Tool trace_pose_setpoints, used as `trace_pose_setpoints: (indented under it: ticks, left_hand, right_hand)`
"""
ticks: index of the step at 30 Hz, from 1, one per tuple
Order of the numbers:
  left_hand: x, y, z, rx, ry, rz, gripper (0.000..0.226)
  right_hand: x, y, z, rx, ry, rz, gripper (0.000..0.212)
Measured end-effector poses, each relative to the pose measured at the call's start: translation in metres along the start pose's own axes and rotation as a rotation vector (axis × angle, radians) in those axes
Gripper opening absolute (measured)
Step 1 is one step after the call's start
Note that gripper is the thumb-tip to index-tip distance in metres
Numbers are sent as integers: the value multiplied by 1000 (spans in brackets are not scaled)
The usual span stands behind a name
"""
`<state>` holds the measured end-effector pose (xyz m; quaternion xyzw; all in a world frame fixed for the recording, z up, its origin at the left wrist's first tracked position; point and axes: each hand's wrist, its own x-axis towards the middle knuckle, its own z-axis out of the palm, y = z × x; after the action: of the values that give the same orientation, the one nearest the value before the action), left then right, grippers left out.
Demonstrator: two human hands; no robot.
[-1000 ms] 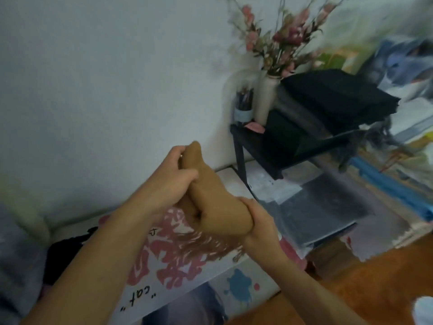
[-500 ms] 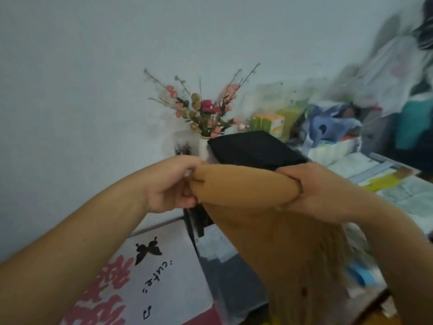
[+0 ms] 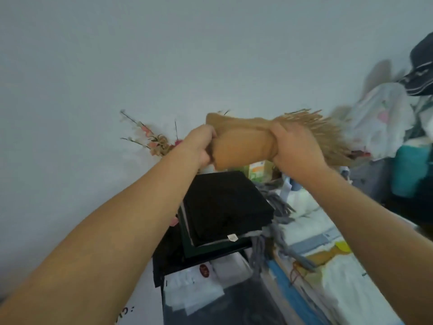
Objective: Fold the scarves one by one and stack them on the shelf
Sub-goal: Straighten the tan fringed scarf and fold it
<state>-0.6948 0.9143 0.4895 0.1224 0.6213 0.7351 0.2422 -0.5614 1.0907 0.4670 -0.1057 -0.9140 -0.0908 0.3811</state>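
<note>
Both hands hold a folded tan scarf point(image 3: 243, 146) up in the air in front of a pale wall point(image 3: 164, 55). The left hand point(image 3: 202, 146) has its fingers curled round the scarf's left end, and the right hand point(image 3: 295, 146) grips the other end, fingers wrapped over the cloth where the tan fringe point(image 3: 328, 134) spreads out to the right past the knuckles. The bundle lies roughly level between the two hands, with one corner sticking up above the left hand.

Directly below it a stack of folded dark scarves point(image 3: 225, 207) lies on a black shelf point(image 3: 173, 261); the top one is black, with a small pale label point(image 3: 232, 237) at its near edge. The tan scarf hangs well above this stack and touches nothing on it. A grey fringed scarf point(image 3: 276, 221) trails off the right side of the stack.

Behind the left hand, sprays of pink artificial flowers point(image 3: 154, 141) stand against the wall. An orange and green carton point(image 3: 256, 168) shows just under the tan scarf. To the right lie heaped clothes and bags point(image 3: 384, 120), blurred, and a dark cap point(image 3: 421, 69) at the upper right edge
</note>
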Motion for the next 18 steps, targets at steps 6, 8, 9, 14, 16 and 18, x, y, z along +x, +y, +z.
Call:
trace_pose_setpoints:
  ticks: [6,8,9,14,16,18]
  left_hand:
    - [51,-110,-50,31,275,-272,23]
    - [59,-120,-57,36,337,-237,33]
    - [65,-123,-61,52,393,-187,46]
    - [75,-125,-71,464,506,-75,76]
    - [62,-123,-66,841,540,42,67]
    - [50,-120,-47,1196,557,401,55]
  right_hand:
    - [-80,-32,137,-34,-280,-253,49]
    - [-72,-30,141,-13,-226,-282,42]
    - [-66,-29,139,0,-220,-295,43]
    - [-49,-20,126,253,-523,-310,60]
    - [-43,-20,122,424,-622,-200,68]
    - [-31,-24,130,551,-618,-102,64]
